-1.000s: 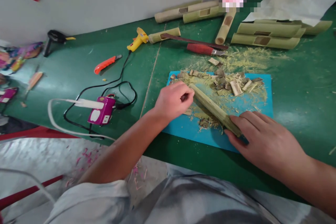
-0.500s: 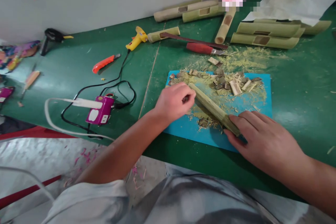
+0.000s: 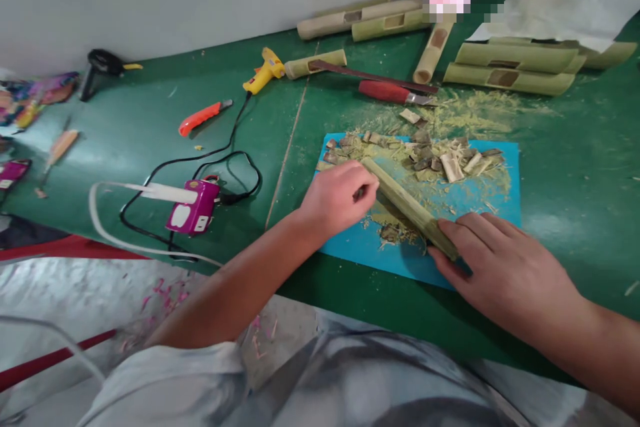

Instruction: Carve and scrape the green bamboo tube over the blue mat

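A split length of green bamboo (image 3: 407,201) lies slanted above the blue board (image 3: 470,199), its near end to the right. My right hand (image 3: 510,260) grips that near end between thumb and fingers. At the far end my left hand (image 3: 343,195) is closed, fingers curled and pinching the bamboo's tip. Bamboo chips (image 3: 453,167) and pale shavings cover much of the board's far half, with a smaller heap of scraps (image 3: 395,233) under the piece. The bamboo's underside is hidden from me.
Beyond the board lie a red-handled knife (image 3: 385,91), a long dark file (image 3: 370,75) and several bamboo tubes (image 3: 510,78) with cut windows. Leftward are a yellow glue gun (image 3: 265,71), an orange utility knife (image 3: 203,119) and a purple power adapter (image 3: 193,208) with cords across the green table.
The whole view has shifted slightly, moving the scene a little to the right. Both hands keep the same hold on the bamboo, with hardly any other movement.
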Tool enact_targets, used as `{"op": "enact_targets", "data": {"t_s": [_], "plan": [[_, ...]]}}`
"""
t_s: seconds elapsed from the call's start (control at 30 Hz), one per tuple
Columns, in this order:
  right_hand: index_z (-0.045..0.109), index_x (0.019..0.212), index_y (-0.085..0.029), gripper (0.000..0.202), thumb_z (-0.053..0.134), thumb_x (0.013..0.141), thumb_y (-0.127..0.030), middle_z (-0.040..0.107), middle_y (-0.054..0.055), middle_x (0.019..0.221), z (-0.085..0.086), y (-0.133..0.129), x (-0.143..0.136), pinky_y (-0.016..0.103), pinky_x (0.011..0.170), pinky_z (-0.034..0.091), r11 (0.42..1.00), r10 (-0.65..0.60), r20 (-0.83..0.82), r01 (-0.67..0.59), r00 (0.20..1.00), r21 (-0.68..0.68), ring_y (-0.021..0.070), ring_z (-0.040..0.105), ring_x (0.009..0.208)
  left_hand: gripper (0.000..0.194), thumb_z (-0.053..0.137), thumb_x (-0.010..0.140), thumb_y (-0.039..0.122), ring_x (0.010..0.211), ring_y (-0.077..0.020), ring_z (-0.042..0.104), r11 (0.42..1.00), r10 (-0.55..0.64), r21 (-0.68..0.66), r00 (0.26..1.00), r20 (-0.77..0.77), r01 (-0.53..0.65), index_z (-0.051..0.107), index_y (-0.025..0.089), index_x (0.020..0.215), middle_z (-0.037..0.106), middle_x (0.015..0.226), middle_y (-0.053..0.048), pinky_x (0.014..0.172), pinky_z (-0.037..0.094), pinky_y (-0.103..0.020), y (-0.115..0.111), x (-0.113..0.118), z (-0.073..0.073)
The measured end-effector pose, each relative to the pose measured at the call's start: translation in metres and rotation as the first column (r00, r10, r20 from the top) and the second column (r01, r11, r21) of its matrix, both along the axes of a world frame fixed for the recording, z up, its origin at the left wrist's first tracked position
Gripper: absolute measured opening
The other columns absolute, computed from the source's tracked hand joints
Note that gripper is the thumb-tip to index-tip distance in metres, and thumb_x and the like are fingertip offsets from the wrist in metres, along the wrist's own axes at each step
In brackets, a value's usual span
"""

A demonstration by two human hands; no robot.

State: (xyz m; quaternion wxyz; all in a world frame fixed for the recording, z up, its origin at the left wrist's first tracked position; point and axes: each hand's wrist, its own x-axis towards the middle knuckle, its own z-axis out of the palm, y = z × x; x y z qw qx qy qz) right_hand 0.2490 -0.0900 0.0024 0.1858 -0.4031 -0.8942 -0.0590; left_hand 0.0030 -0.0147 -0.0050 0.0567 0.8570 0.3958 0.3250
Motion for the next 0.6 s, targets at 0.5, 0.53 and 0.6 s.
{"op": "enact_targets", "data": {"t_s": [0.5, 0.53, 0.6], "plan": [[0.064, 0.092, -0.01, 0.02, 0.052, 0.091, -0.026, 0.06, 0.008, 0.077, 0.0002, -0.0006, -0.0009, 0.035, 0.063, 0.04, 1.0, 0.014, 0.018, -0.014, 1.0, 0.014, 0.0218, 0.053, 0.069, 0.015, 0.056, 0.088, 0.013, 0.06, -0.0074, 0.051, 1.0, 0.007, 0.005, 1.0, -0.014, -0.007, 0.06, 0.016, 0.073, 0.057, 0.066, 0.003, 0.06, 0.041, -0.019, -0.0022, 0.0014, -0.0011], [0.064, 0.092, -0.01, 0.02, 0.053, 0.091, -0.026, 0.06, 0.008, 0.077, 0.0002, -0.0007, -0.0007, 0.035, 0.064, 0.04, 1.0, 0.011, 0.019, -0.011, 1.0, 0.014, 0.0217, 0.053, 0.07, 0.017, 0.056, 0.088, 0.014, 0.059, -0.0074, 0.051, 0.999, 0.03, 0.015, 1.0, -0.008, -0.03, 0.059, 0.016, 0.072, 0.055, 0.065, 0.003, 0.06, 0.041, -0.019, -0.0024, 0.0014, -0.0012], [0.064, 0.091, -0.011, 0.019, 0.053, 0.091, -0.026, 0.061, 0.008, 0.078, 0.0003, -0.0008, -0.0003, 0.035, 0.064, 0.041, 1.0, 0.006, 0.023, -0.006, 1.0, 0.012, 0.0219, 0.054, 0.07, 0.018, 0.057, 0.087, 0.014, 0.059, -0.0075, 0.05, 0.998, 0.054, 0.017, 0.998, -0.014, -0.054, 0.058, 0.016, 0.07, 0.054, 0.063, 0.003, 0.059, 0.04, -0.019, -0.0033, 0.0023, -0.0011]]}}
